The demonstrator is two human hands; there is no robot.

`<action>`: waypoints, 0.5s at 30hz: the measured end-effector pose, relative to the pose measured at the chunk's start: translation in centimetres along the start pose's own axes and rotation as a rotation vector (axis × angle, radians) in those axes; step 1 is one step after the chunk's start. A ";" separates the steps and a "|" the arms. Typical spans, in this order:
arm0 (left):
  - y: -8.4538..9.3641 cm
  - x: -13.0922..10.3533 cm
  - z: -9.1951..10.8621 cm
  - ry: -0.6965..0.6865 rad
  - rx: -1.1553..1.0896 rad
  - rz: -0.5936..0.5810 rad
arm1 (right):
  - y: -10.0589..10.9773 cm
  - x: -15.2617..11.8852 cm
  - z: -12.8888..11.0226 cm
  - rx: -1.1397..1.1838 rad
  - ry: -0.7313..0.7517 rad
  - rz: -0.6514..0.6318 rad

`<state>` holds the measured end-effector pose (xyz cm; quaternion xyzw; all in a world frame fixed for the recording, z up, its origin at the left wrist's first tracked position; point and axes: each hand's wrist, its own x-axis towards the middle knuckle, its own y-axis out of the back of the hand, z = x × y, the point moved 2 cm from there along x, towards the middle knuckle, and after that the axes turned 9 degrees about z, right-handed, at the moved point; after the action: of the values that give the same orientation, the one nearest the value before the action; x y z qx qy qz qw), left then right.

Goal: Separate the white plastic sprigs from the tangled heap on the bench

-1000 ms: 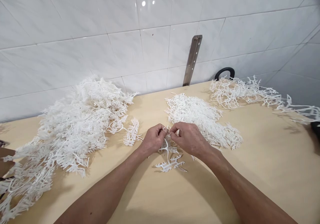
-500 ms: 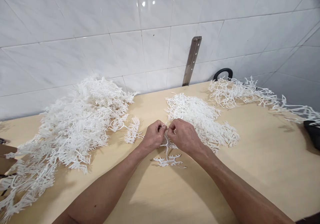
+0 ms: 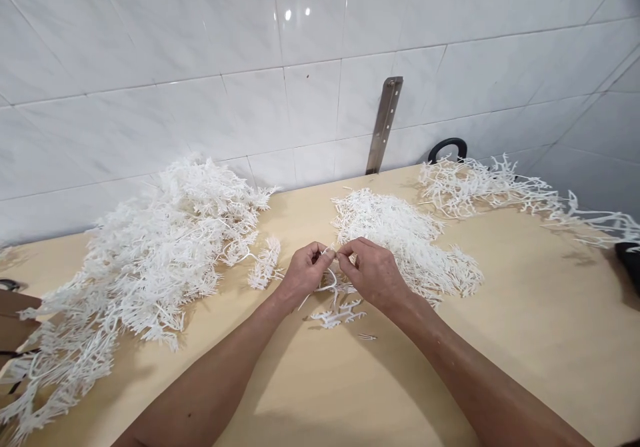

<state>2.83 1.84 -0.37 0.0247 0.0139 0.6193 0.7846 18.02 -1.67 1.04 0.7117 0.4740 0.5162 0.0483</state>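
In the head view, my left hand [image 3: 309,270] is closed around a white branched plastic stem [image 3: 334,284] that hangs below the fingers. Close beside it, my right hand [image 3: 373,268] pinches with thumb and forefinger near the stem's top; the exact spot is too small to make out. The stem's lower branched part [image 3: 337,315] spreads just above or on the table, I cannot tell which. A few short white slivers [image 3: 367,336] lie nearer to me. Behind my right hand is a heap of fine white plastic sprigs [image 3: 400,234].
A large pile of feathery white branches [image 3: 165,254] covers the left of the wooden table [image 3: 525,314]. Bare white stems [image 3: 480,187] lie at the back right, before a black ring-shaped handle [image 3: 447,146]. A metal bracket [image 3: 385,124] leans at the tiled wall [image 3: 240,20].
My right fingers have shifted slightly, staying close to the left ones. A thin white strand now sticks out below my left hand. The camera view has tilted a little.
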 end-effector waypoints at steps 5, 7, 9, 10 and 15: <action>-0.1 -0.2 0.0 0.033 0.000 0.017 | 0.1 0.0 0.0 0.040 -0.029 -0.022; -0.2 -0.3 0.2 0.043 0.027 0.016 | 0.3 0.0 -0.2 0.014 -0.014 -0.051; -0.1 -0.3 0.6 0.045 0.080 0.014 | 0.3 0.0 -0.6 -0.070 0.018 -0.111; -0.1 -0.3 0.7 0.044 0.110 0.014 | 0.2 0.0 -0.9 -0.129 0.032 -0.144; -0.1 -0.5 0.9 0.053 0.128 -0.014 | 0.2 0.4 -1.0 -0.328 0.003 -0.170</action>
<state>2.90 1.34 0.52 0.0583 0.0741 0.6122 0.7851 17.39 -1.89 1.86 0.6509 0.4422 0.5815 0.2065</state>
